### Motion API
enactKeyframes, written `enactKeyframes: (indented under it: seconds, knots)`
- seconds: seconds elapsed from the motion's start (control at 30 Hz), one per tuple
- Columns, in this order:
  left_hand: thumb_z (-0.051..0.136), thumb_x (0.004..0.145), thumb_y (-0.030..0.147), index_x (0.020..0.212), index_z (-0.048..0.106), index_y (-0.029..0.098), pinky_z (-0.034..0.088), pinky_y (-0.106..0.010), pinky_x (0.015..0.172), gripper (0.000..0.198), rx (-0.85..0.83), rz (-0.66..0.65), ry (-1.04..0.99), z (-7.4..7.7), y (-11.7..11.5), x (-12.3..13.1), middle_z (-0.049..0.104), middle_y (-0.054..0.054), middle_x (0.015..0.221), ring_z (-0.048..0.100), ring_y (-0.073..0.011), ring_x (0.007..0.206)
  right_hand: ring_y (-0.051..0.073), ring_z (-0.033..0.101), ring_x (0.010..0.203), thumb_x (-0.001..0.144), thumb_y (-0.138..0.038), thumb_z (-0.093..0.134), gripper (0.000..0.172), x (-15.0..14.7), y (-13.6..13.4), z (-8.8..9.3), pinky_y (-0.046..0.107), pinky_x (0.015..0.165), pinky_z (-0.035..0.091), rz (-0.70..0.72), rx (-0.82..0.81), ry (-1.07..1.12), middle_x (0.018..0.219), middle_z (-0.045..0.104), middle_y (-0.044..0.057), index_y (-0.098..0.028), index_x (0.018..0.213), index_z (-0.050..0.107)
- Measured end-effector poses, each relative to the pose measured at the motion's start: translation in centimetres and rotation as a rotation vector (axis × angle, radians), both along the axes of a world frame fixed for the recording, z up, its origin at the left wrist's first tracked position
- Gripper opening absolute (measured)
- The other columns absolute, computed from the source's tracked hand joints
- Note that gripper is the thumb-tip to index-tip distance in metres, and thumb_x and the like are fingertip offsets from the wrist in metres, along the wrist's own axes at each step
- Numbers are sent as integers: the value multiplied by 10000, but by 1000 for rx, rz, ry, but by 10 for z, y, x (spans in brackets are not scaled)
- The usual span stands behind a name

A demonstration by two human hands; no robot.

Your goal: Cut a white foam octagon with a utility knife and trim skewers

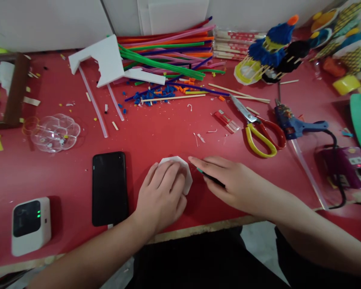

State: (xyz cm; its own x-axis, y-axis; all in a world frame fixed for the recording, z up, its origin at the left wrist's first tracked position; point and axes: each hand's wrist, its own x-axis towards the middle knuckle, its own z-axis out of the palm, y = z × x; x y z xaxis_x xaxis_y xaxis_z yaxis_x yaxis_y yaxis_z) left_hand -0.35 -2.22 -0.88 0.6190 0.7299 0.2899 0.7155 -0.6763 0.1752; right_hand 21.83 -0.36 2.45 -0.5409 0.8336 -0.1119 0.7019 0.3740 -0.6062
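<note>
A small white piece with straight-cut edges point(187, 176), which looks like foam board, lies on the red table near its front edge. My left hand point(161, 196) covers most of it, fingers curved over its top and holding it down. To the right, my right hand point(231, 180) is closed around a slim black tool with a green part point(212, 177). Its index finger stretches along the tool towards the white piece, a short gap away. The tool's tip is hard to make out, so I cannot tell whether it is a knife or a pen.
A phone point(109, 188) and a white device with green lights point(31, 226) lie left. Scissors point(252, 128), a blue glue gun point(297, 124) and a blade case point(227, 121) lie right. Behind are pipe cleaners point(168, 60), cut white board point(108, 60) and a fuzzy blue figure point(266, 50).
</note>
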Motion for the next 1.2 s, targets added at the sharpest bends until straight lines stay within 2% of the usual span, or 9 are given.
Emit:
enactKeyframes:
  seconds: [0.13, 0.3, 0.53, 0.8, 1.2]
  knots:
    - [529, 869, 232, 1142, 678, 101, 483, -476, 1061, 337, -3, -11, 1, -1, -1, -1, 675, -163, 1288, 593, -320, 1241, 231, 644, 1201, 946, -140, 445, 548, 3, -10, 3, 383, 964, 580, -14, 1, -20, 1366, 635, 109, -210, 1489, 458]
    - [514, 891, 214, 1172, 663, 117, 491, -452, 1041, 332, 15, 4, 8, -4, -2, 0, 670, -133, 1324, 615, -294, 1218, 196, 697, 1024, 942, -129, 428, 541, -1, -18, -2, 340, 875, 604, -82, -9, 16, 1185, 693, 114, -160, 1481, 456]
    - [531, 912, 259, 1247, 629, 111, 485, -407, 1020, 380, 23, 25, -4, -2, 1, 2, 673, -124, 1331, 623, -276, 1206, 207, 708, 963, 921, -132, 427, 531, -8, -26, -3, 354, 826, 618, -73, 14, 6, 1165, 697, 122, -140, 1447, 499]
    - [551, 901, 260, 1266, 622, 90, 477, -412, 1024, 409, 15, 20, -20, -4, 1, 2, 690, -133, 1293, 623, -286, 1201, 229, 714, 940, 917, -142, 433, 544, -8, -25, -4, 430, 835, 622, -88, -30, -21, 1197, 687, 133, -176, 1456, 506]
    - [551, 891, 249, 1257, 626, 87, 472, -418, 1036, 408, 4, 22, -5, -3, 0, 1, 677, -136, 1319, 618, -290, 1213, 201, 711, 962, 915, -116, 434, 561, -6, -21, -2, 372, 836, 618, -66, -52, 8, 1203, 693, 109, -221, 1463, 492]
